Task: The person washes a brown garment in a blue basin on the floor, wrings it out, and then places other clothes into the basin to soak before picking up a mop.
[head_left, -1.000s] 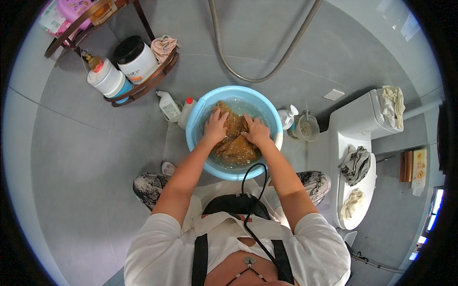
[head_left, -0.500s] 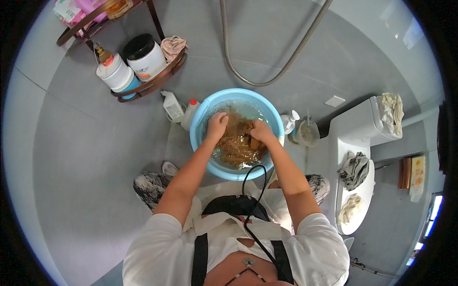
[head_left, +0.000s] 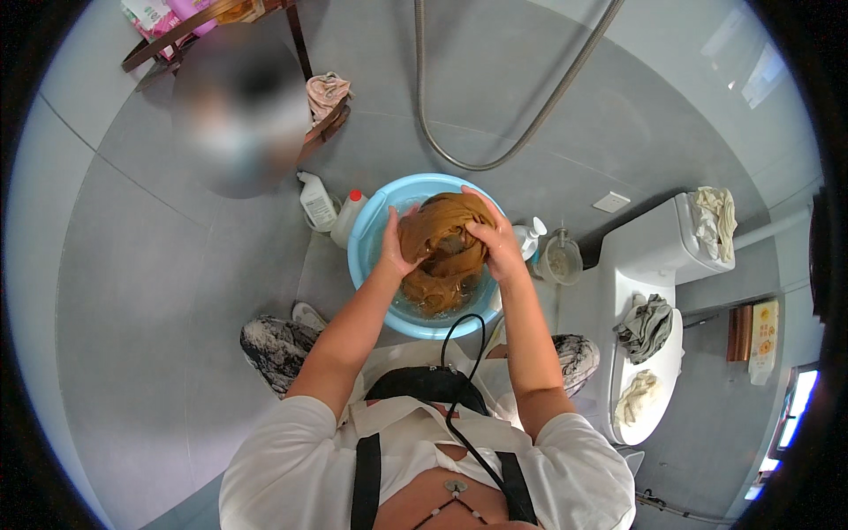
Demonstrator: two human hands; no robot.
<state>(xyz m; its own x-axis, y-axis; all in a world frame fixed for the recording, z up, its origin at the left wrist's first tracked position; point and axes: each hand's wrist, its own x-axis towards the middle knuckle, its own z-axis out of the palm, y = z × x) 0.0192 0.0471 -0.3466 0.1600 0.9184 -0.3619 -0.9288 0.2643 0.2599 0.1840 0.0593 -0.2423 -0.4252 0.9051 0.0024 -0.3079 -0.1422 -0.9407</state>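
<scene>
A wet brown garment (head_left: pixel 442 225) is bunched up between my two hands, its upper part lifted and its lower folds in the water of a light blue basin (head_left: pixel 358 243). My left hand (head_left: pixel 397 246) supports it from the left side, some fingers hidden behind the cloth. On the right, my right hand (head_left: pixel 497 238) grips it with the thumb on top and the fingers round the far side. What kind of garment it is, I cannot tell.
Left of the basin stand a white bottle (head_left: pixel 316 201) and a red-capped jug (head_left: pixel 348 219). To its right are a white pump bottle (head_left: pixel 530 235) and a clear container (head_left: pixel 562 259). A toilet (head_left: pixel 629 283) with cloths stands further right. A metal hose (head_left: pixel 422 88) hangs beyond the basin.
The brown garment has come up from the water, gathered between my hands. My right hand has moved slightly right and my fingers have spread around the cloth.
</scene>
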